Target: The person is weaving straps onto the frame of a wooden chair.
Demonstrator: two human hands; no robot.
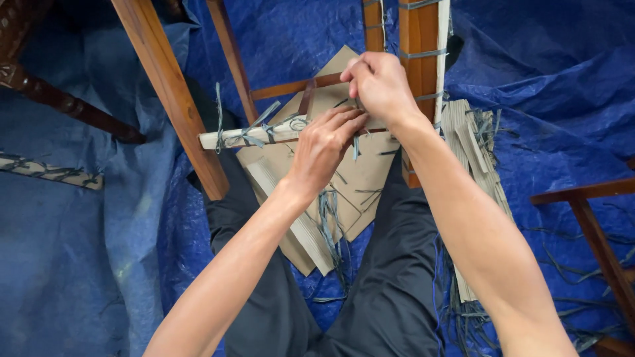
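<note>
Hands meet at the horizontal wooden chair rail wrapped in pale cardboard (248, 135): the left hand (324, 149) pinches shut on a grey-blue plastic strap (356, 147) just under its fingertips, while the right hand (378, 82), just above, is closed on the wrapping. Peeling goes best with the rail pinned firmly and the pull kept close to it.

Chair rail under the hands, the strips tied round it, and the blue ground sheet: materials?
Chair rail: looks like solid wood, reddish-brown with a slight sheen, probably varnished; grain lines show. Strips: flat, thin, grey-blue, likely plastic strapping; they kink and fray at cut ends. Ground sheet: seems woven plastic tarpaulin; crinkled, faintly glossy. Left hand and right hand work the strips against the beige cardboard wrap.
</note>
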